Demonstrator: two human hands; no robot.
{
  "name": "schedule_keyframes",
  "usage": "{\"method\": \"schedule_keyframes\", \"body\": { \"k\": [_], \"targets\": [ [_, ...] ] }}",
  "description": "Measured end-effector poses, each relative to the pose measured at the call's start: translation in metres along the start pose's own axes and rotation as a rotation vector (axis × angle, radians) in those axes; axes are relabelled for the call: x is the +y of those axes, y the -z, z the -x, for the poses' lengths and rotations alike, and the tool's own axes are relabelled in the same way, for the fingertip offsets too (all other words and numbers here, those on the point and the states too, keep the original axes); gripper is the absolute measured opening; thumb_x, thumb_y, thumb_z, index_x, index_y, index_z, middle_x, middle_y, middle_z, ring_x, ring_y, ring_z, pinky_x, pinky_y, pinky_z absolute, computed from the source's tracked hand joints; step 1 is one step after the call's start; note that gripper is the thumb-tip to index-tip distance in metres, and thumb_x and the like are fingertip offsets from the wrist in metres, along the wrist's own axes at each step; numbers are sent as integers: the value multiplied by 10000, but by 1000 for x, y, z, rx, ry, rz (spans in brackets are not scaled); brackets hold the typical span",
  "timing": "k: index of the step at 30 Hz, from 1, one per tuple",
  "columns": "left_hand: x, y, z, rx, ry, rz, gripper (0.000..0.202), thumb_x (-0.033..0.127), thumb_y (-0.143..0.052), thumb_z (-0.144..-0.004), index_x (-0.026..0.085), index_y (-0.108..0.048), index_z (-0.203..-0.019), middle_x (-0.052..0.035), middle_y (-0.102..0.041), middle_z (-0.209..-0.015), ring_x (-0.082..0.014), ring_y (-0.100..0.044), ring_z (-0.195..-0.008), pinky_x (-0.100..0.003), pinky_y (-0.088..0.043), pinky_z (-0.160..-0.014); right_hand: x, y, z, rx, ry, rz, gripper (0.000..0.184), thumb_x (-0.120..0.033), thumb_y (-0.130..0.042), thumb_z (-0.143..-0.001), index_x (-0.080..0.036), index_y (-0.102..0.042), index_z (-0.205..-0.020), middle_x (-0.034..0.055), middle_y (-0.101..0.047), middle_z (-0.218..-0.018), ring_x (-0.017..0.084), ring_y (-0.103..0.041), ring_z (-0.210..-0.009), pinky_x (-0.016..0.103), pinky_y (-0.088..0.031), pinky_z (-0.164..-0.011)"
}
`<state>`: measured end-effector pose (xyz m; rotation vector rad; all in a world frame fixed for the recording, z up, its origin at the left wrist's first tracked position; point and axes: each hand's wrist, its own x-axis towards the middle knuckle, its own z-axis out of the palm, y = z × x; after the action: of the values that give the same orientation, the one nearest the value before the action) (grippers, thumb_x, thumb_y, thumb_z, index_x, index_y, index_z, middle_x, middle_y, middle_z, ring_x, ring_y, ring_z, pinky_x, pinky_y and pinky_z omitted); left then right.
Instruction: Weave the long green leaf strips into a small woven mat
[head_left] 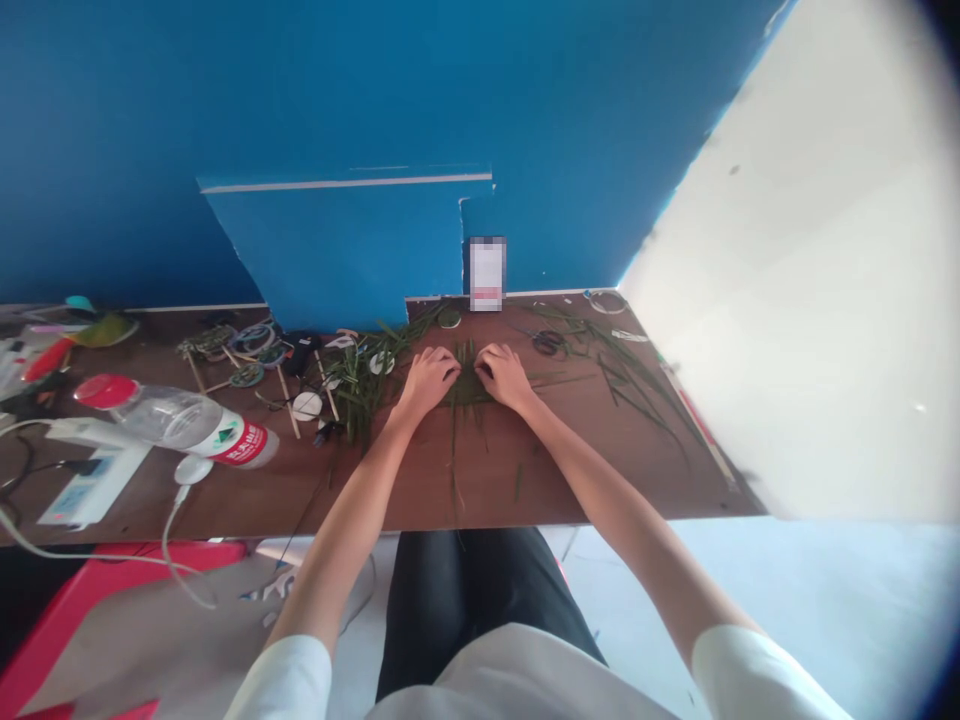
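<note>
On the brown tabletop lies a small mat of crossed green leaf strips (467,385), with loose ends trailing toward me. My left hand (433,377) is at its left edge, fingers curled and closed on the strips. From the right side my right hand (501,374) does the same, thumb and fingers pinched together at the edge. The fingertips partly cover the strips, so the exact grip is hard to see. A heap of long green leaves (364,395) lies left of my left hand. Dark-handled scissors (550,343) rest beyond my right hand.
A red-capped plastic bottle (184,420) lies across a white power strip (97,480) at the left. Nearby are wooden sticks (289,400) and wire coils (253,340). More leaves (637,375) spread at the right. A pixelated card (487,274) leans on the blue wall (360,240).
</note>
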<state>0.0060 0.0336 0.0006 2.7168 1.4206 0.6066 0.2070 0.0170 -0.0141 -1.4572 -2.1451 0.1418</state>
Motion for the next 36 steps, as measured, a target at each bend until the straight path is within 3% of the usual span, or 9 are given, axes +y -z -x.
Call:
{"method": "schedule_keyframes", "body": {
  "k": [13,18,28,36],
  "targets": [
    [0,-6,-3,-28,35,50,130,264,-556,-940,233,-682,-956,-65,-624,-1062,-251,-521,-1044,-385,-385,-888,-6,2,0,-26,-4,68,193,-238,-444,-954,-208,-635,-958,111,-614,-1115,276,-473,-1069,391,-362,-839],
    [1,-8,-3,-23,47,57,135,264,-544,-946,229,-674,-958,-63,-622,-1057,-250,-519,-1025,-372,-388,-865,-6,3,2,20,-14,90,221,-207,-417,-963,-199,-637,-984,111,-615,-1099,273,-472,-1068,390,-345,-845],
    [-9,5,5,16,71,43,140,279,-550,-949,226,-679,-958,-62,-638,-1063,-239,-549,-1023,-370,-383,-871,-14,11,9,-11,55,214,249,-197,-416,-963,-193,-661,-1003,118,-613,-1080,278,-467,-1035,411,-330,-834],
    [-14,3,6,-4,63,59,141,283,-574,-937,233,-699,-899,-50,-645,-1045,-228,-549,-1015,-366,-384,-873,-3,12,12,2,-51,189,204,-232,-454,-954,-200,-654,-931,117,-616,-1038,283,-486,-1034,406,-342,-815]
  ]
}}
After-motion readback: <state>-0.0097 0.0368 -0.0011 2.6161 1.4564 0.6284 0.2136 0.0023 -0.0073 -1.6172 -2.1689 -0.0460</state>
